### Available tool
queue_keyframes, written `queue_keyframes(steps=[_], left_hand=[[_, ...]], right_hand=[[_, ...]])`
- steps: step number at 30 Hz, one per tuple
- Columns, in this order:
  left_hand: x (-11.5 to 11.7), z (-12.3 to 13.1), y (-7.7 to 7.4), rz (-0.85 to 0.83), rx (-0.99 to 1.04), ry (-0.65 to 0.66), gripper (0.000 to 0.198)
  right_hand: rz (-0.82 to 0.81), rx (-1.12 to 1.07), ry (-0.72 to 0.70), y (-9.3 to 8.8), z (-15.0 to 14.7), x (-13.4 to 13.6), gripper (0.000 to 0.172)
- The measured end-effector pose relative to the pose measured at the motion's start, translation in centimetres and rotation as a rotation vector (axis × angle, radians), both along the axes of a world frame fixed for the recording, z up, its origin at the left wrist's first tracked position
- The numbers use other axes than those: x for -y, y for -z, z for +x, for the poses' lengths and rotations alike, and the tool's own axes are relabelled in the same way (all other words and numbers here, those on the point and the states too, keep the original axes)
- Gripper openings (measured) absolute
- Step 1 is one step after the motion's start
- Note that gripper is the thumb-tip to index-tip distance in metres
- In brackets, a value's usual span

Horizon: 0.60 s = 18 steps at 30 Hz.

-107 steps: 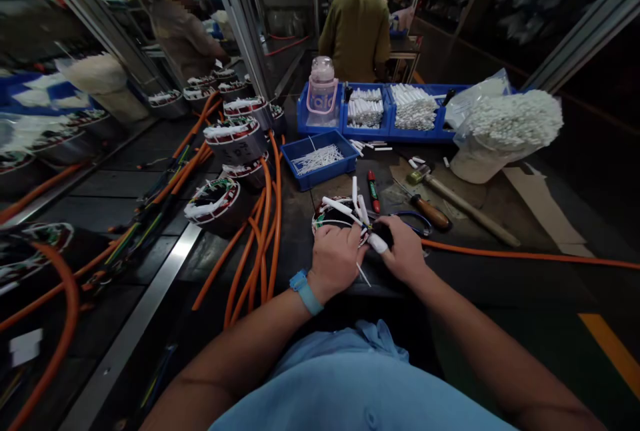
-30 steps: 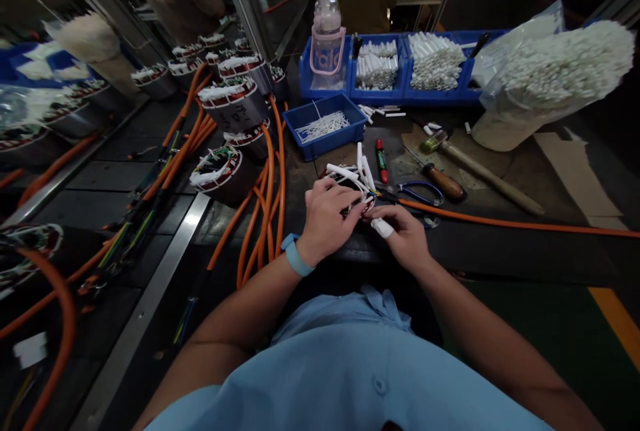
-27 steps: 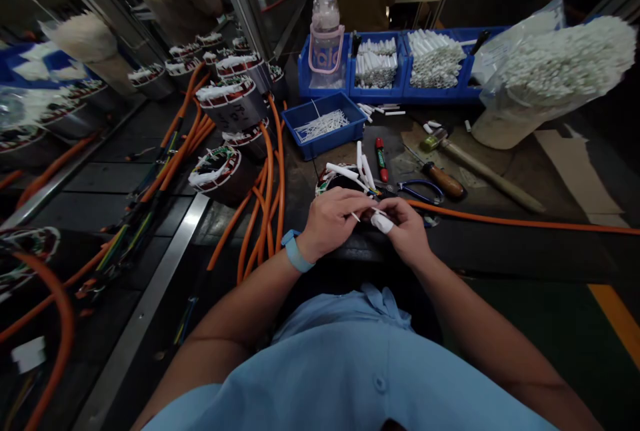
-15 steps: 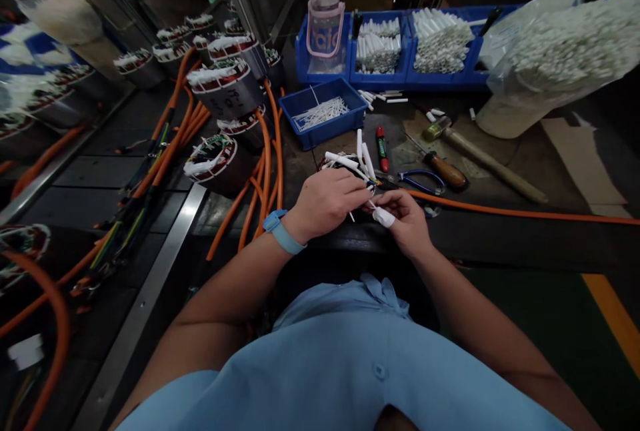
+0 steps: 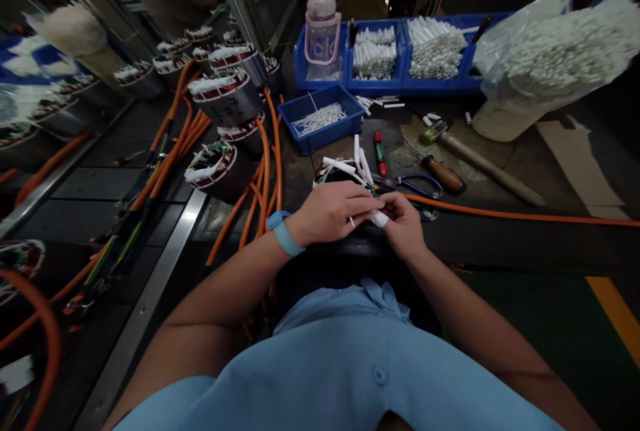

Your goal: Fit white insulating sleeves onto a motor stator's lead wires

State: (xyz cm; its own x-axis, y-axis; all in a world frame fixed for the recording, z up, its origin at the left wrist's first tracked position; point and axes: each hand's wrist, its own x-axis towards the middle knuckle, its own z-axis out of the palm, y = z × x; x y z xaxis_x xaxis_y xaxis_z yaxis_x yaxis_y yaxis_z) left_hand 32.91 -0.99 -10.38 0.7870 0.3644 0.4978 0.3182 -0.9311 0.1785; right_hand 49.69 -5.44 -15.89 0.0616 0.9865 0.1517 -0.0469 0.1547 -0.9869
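My left hand (image 5: 330,211) and my right hand (image 5: 401,223) meet at the near edge of a motor stator (image 5: 334,173) with coloured windings and white sleeved leads sticking up. The left hand's fingers are pinched on a thin white tie or sleeve (image 5: 352,221). The right hand's fingers are curled against the same spot, and its thumb carries a white wrap (image 5: 380,219). What the right fingers grip is too small to name. A blue band (image 5: 281,233) sits on my left wrist.
Blue bins (image 5: 400,61) of white tubes, a small bin of ties (image 5: 320,117), a clear bottle (image 5: 320,27), a red marker (image 5: 379,153), blue-handled cutters (image 5: 420,184), a wooden-handled tool (image 5: 443,174), a hammer (image 5: 475,157), a bag of white tubes (image 5: 545,64). Stators (image 5: 215,164) and orange cables (image 5: 263,171) lie left.
Both hands have stayed at the stator's near edge, working the thin white piece. The view has tilted slightly, so the bench sits higher than 3.6 s ago.
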Motion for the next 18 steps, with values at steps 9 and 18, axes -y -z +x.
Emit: queue_keyframes(steps=[9,18], left_hand=[[1.3,0.6,1.0,-0.04,0.075,-0.268,0.018],[0.9,0.3,3.6,-0.008,-0.141,-0.513,0.033]], right_hand=[[0.016,0.36,-0.214,-1.6,2.0,1.6,0.024],[0.022,0.344,-0.013,-4.7,-2.5,-3.7,0.017]])
